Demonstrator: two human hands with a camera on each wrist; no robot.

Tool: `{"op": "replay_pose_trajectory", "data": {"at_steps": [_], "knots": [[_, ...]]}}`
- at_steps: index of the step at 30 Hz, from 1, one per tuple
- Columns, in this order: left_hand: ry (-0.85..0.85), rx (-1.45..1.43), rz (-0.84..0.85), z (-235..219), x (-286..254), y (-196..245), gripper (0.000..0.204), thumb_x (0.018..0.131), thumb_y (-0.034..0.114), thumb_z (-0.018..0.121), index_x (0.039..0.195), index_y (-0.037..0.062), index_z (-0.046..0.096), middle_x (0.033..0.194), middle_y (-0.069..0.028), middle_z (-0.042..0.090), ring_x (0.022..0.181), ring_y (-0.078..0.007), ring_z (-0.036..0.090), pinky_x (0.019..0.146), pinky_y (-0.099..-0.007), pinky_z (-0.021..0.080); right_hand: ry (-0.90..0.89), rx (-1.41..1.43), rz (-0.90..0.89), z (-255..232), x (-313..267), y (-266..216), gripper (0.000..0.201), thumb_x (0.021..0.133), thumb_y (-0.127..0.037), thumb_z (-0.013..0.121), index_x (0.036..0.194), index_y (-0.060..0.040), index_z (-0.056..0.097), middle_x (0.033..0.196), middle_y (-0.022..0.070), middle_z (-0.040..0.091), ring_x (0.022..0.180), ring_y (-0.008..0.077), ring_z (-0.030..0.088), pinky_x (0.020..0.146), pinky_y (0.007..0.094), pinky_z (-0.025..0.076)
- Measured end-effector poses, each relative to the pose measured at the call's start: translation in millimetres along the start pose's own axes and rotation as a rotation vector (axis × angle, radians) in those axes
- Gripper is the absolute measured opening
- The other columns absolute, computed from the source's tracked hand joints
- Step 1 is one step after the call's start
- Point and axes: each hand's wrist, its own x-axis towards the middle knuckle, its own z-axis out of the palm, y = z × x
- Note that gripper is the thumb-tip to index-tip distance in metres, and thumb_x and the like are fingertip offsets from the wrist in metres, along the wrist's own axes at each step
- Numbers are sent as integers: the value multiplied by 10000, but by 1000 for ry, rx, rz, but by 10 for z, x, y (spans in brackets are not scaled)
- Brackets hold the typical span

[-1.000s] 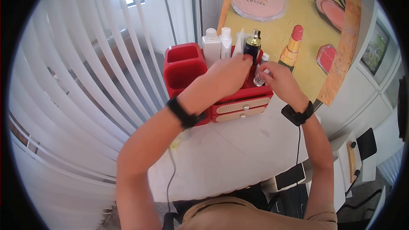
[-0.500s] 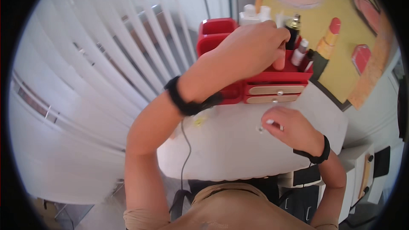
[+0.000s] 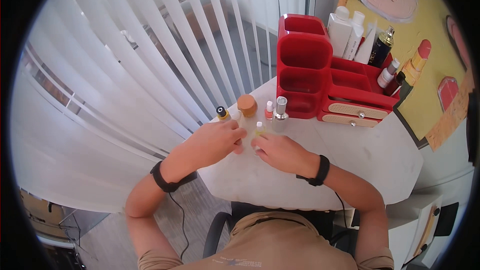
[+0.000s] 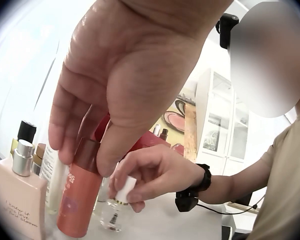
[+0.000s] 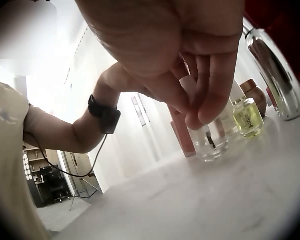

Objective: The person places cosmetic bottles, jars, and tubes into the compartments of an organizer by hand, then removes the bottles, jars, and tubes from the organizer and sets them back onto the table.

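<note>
My left hand pinches the dark red cap of a coral cylindrical bottle, thumb on one side and fingers on the other. The bottle stands upright beside a pink perfume bottle. A little to the right, my right hand holds a small clear glass bottle by its white cap. A dark brush shows inside the glass, and its base is at the tabletop. Close behind it stands a small bottle of yellow liquid with a white cap.
Behind the hands stand a jar with an orange-brown lid, a small red bottle and a silver-capped bottle. A red organizer with several bottles is at the back right of the white table. Blinds border the left.
Both hands have come from the organizer to the table's left part. My left hand has brought the coral bottle there; my right hand has carried the clear bottle across. The head view has shifted.
</note>
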Motion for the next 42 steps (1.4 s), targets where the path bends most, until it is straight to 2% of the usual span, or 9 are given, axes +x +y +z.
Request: {"op": "replay_pose_trajectory", "data": {"at_steps": [6, 10, 15, 19, 22, 25, 34, 39, 42], "knots": [[-37, 18, -59, 14, 12, -51, 241, 879, 233, 716, 1036, 66, 645, 957, -130, 627, 964, -348, 650, 825, -458, 525, 87, 15, 37, 43, -39, 38, 297, 952, -140, 623, 1240, -68, 612, 1161, 140, 654, 919, 367, 681, 778, 451, 569], [48, 11, 76, -244, 41, 152, 260, 857, 227, 741, 1037, 63, 652, 969, -137, 634, 975, -366, 641, 830, -468, 519, 158, 21, 103, -676, -564, -123, 341, 928, -135, 684, 1256, -71, 615, 1149, 122, 651, 867, 262, 704, 744, 367, 575], [41, -126, 99, -628, 352, 546, 243, 876, 168, 737, 1069, 52, 644, 1012, -144, 650, 966, -347, 652, 803, -457, 528, 807, -119, 363, -1923, -1215, 227, 318, 894, -59, 736, 1194, -39, 634, 1156, 10, 656, 775, 76, 620, 687, 268, 520], [190, -139, 324, -690, 1031, 958, 255, 908, 177, 729, 1113, 54, 639, 1054, -146, 672, 968, -354, 677, 824, -433, 542, 1077, -297, 469, -2574, -1566, 663, 366, 892, -118, 764, 1224, -30, 635, 1004, 88, 707, 717, 152, 675, 664, 304, 544], [303, -60, 525, -666, 1879, 1253, 247, 965, 193, 654, 1168, 56, 621, 1091, -147, 656, 992, -363, 676, 866, -454, 546, 867, -290, 536, -2579, -1613, 944, 384, 890, -167, 774, 1211, -10, 633, 929, 115, 718, 724, 177, 694, 663, 330, 540], [356, 95, 433, -688, 2728, 1627, 318, 972, 199, 642, 1254, 59, 599, 1177, -158, 644, 1025, -363, 681, 893, -467, 545, 813, -187, 568, -2591, -1590, 995, 390, 879, -183, 787, 1185, 8, 638, 844, 150, 701, 695, 200, 693, 662, 336, 535], [304, 135, 518, -580, 4126, 1889, 278, 953, 233, 638, 1142, 32, 672, 1055, -217, 703, 994, -407, 685, 872, -498, 537, 888, -49, 516, -2356, -1739, 27, 373, 872, -119, 810, 1194, -36, 641, 800, 33, 671, 686, 87, 638, 639, 259, 502], [619, -12, 717, -988, 3106, 1645, 250, 967, 223, 593, 1092, 29, 691, 987, -220, 701, 929, -426, 670, 858, -496, 517, 657, 67, 465, -1801, -1778, -227, 421, 826, -106, 835, 1192, -45, 637, 895, 48, 664, 705, 97, 622, 654, 264, 510], [510, -21, 567, -1077, 2008, 1427, 205, 986, 181, 588, 1097, 31, 670, 991, -199, 694, 957, -394, 665, 887, -458, 515, 477, 9, 416, -1484, -1746, -168, 449, 797, -127, 846, 1184, -46, 633, 980, 65, 655, 719, 155, 635, 670, 292, 532]]}}
